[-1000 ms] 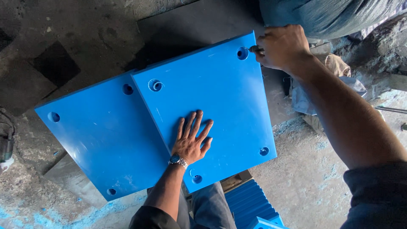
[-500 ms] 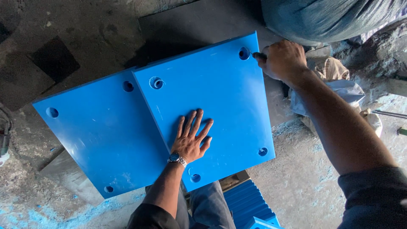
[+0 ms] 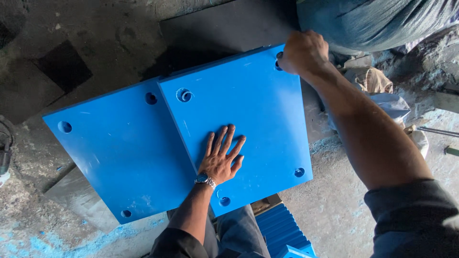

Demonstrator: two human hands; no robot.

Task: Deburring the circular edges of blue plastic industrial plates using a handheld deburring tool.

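Observation:
Two square blue plastic plates with corner holes lie on a dirty concrete floor. The upper plate (image 3: pixel 253 110) overlaps the right edge of the lower plate (image 3: pixel 114 157). My left hand (image 3: pixel 222 157), a watch on its wrist, lies flat on the upper plate with the fingers spread. My right hand (image 3: pixel 303 52) is curled over that plate's far right corner and covers the hole there. Whether something small is pinched in its fingers is hidden.
A dark slab (image 3: pixel 224 28) lies beyond the plates. Another person in grey-blue cloth (image 3: pixel 377 19) crouches at the top right, with rags (image 3: pixel 382 95) below. A stack of ribbed blue pieces (image 3: pixel 282 231) sits by my knee. A dark square patch (image 3: pixel 64 67) marks the floor at the left.
My right hand has closed into a tighter curl over the far right corner hole. The left hand stays flat on the upper plate, and the plates have barely shifted.

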